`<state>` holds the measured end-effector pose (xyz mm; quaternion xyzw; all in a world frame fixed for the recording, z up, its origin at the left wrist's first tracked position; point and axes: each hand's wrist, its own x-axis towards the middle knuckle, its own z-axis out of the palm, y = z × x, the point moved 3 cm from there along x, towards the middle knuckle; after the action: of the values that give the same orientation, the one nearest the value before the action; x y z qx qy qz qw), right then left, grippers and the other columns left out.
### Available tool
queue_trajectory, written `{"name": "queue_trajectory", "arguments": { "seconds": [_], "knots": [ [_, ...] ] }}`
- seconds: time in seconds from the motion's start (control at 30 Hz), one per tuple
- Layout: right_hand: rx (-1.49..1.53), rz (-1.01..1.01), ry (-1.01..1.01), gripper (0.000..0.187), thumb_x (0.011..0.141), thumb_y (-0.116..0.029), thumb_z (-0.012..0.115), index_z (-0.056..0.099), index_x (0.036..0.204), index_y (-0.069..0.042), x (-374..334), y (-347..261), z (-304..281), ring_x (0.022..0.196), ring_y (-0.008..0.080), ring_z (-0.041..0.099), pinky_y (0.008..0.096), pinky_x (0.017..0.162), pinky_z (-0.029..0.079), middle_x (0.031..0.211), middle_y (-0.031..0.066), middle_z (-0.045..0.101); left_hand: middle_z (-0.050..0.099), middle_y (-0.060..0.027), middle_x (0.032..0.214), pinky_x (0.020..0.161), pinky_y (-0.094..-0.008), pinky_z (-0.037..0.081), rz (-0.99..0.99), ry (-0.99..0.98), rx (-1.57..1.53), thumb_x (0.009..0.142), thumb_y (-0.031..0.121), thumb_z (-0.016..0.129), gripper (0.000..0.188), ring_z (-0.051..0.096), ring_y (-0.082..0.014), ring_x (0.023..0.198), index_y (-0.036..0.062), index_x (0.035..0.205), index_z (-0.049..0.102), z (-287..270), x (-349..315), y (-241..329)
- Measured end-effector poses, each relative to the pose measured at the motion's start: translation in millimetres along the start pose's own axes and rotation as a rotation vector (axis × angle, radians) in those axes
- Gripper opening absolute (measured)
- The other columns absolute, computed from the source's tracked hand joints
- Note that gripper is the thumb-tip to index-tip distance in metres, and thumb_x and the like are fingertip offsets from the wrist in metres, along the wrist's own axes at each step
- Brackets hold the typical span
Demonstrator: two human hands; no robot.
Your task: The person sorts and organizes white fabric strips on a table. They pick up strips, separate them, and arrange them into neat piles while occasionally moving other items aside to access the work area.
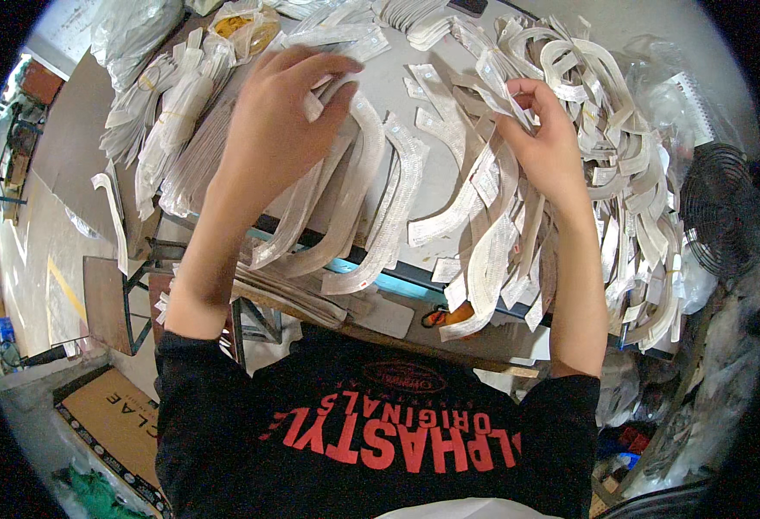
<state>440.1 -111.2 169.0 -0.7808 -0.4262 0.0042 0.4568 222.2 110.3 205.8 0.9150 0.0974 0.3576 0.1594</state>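
Many curved whitish fabric strips, some with small labels, cover the grey tabletop (415,160). At the right, my right hand (546,143) has its thumb and fingers closed on the end of a curved strip (499,80) by the tangled pile. My left hand (281,117), somewhat blurred, is over the strips at the left, its fingers curved and its thumb apart from them; I see nothing gripped in it. Between my hands lie separate curved strips (397,199), their ends hanging past the table's near edge.
A tangled heap of strips (631,164) fills the right side, with a black fan guard (717,212) beyond it. Tied bundles (168,130) and plastic bags (134,39) are at the far left. Orange-handled scissors (449,320) lie below the table edge; a cardboard box (116,424) is at lower left.
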Motion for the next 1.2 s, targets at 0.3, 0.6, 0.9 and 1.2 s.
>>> {"name": "queue_trajectory", "arguments": {
  "seconds": [0.3,0.6,0.9,1.2],
  "knots": [
    [-0.043,-0.044,0.042,0.041,0.086,-0.014,0.077,0.066,0.124,-0.004,-5,2,-14,0.100,0.0271,0.070,0.0375,0.092,0.053,0.105,0.0152,0.073,0.079,-0.0154,0.107,0.082,-0.0414,0.059,0.036,-0.275,-0.063,0.095,0.027,0.075,0.030,0.075,-0.0342,0.087,0.0060,0.116,0.078,97,58,-33],
    [-0.028,-0.028,0.024,0.038,0.087,-0.007,0.076,0.067,0.124,-0.004,-6,-4,-14,0.102,0.0217,0.068,0.0338,0.094,0.052,0.108,0.0117,0.073,0.079,-0.0140,0.095,0.078,-0.0367,0.059,0.012,-0.304,-0.195,0.091,0.030,0.081,0.030,0.075,-0.0245,0.082,0.0032,0.105,0.077,129,75,-44],
    [0.251,-0.102,0.090,0.033,0.087,0.001,0.073,0.070,0.119,-0.001,-2,-18,-21,0.102,0.0151,0.068,0.0298,0.092,0.053,0.108,0.0056,0.074,0.071,-0.0055,0.091,0.066,-0.0263,0.054,-0.094,-0.215,-0.708,0.095,0.000,0.067,0.017,0.068,-0.0126,0.080,0.0013,0.111,0.062,74,87,17],
    [0.460,-0.154,0.141,0.032,0.087,0.011,0.066,0.062,0.117,-0.002,1,-87,-38,0.093,0.0056,0.063,0.0195,0.077,0.050,0.105,0.0005,0.066,0.076,-0.0126,0.104,0.083,-0.0273,0.062,-0.051,-0.191,-0.968,0.100,0.001,0.066,0.025,0.075,-0.0162,0.093,-0.0057,0.123,0.060,0,76,94]
  ]
}}
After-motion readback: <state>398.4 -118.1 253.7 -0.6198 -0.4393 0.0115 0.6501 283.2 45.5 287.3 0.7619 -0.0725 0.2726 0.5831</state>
